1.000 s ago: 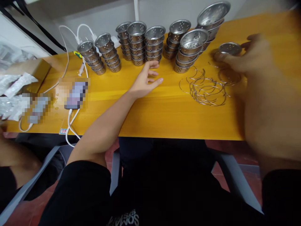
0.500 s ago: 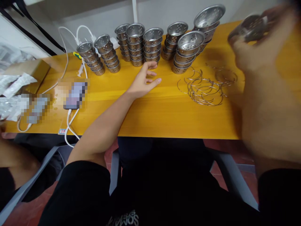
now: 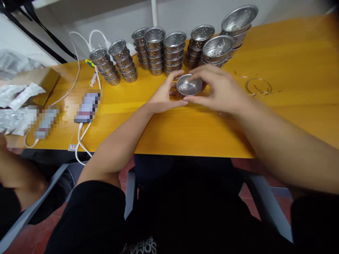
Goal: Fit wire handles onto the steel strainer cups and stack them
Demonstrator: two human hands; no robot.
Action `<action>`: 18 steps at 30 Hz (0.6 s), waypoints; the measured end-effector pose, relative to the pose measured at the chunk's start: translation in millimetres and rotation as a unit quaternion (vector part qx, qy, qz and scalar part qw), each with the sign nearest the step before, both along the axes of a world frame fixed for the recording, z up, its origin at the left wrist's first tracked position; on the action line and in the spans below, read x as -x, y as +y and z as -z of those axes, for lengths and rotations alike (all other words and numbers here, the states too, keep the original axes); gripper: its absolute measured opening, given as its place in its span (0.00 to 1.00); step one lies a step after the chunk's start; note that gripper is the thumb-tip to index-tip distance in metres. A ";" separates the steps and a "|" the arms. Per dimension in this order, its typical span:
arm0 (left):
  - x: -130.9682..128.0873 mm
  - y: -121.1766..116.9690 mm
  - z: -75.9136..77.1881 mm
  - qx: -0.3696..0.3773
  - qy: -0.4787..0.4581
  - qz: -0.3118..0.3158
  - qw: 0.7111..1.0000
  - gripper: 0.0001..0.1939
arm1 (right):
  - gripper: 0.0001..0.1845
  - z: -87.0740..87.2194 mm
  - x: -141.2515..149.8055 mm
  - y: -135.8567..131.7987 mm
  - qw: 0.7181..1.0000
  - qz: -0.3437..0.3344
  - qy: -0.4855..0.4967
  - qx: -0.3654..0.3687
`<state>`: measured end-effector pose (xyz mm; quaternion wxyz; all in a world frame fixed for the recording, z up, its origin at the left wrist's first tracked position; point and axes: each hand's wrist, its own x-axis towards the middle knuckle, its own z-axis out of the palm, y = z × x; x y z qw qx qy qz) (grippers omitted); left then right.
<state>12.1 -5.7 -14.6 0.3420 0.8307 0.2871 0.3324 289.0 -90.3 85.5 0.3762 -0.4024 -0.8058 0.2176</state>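
Observation:
A small perforated metal strainer cup (image 3: pixel 188 86) is held above the tabletop, its open mouth tilted towards me. My right hand (image 3: pixel 219 86) grips it from the right, the thumb below the rim and the fingers over the top. On the other side my left hand (image 3: pixel 165 93) curves round the cup, thumb and fingers at its left edge. Behind the hands, similar cups are nested in leaning stacks, among them a middle stack (image 3: pixel 174 51) and a right stack (image 3: pixel 218 49). Thin wire rings (image 3: pixel 258 86) lie right of my hands; others are mostly hidden under my right hand.
A phone (image 3: pixel 88 107) with a white cable lies to the left, and a second phone (image 3: pixel 47 122) farther left. Plastic bags (image 3: pixel 19 95) and a cardboard box (image 3: pixel 49 79) fill the left end. Another person's arm (image 3: pixel 22 180) is at the lower left.
My right hand lifted a cup at the right, swung it blurred towards the back right, then brought it left to my left hand. My left hand has hardly moved and now curves round the cup.

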 end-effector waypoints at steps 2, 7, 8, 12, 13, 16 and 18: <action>-1.2 -1.3 -1.1 -0.011 0.014 0.010 1.000 0.59 | 0.41 14.5 3.1 3.0 1.000 -0.008 0.007 0.013; 3.4 8.0 1.5 -0.017 0.004 -0.025 1.000 0.56 | 0.43 28.6 -30.4 31.7 0.989 0.129 0.072 0.006; 4.5 10.1 2.1 -0.014 -0.002 -0.036 0.999 0.55 | 0.40 31.7 -40.9 41.1 0.975 0.200 0.092 -0.020; 5.9 14.7 3.8 -0.006 -0.023 -0.042 0.999 0.54 | 0.51 54.5 -68.4 74.3 0.952 0.280 0.120 -0.022; 5.6 14.9 3.8 -0.007 -0.025 -0.043 0.999 0.54 | 0.53 61.4 -69.1 78.9 0.955 0.273 0.114 -0.006; 4.7 13.2 2.2 -0.010 -0.015 -0.049 0.999 0.54 | 0.55 77.7 -60.8 83.1 0.964 0.250 0.090 0.008; 4.6 11.5 0.7 -0.011 -0.010 -0.049 0.999 0.54 | 0.53 83.0 -54.3 81.6 0.967 0.244 0.069 -0.010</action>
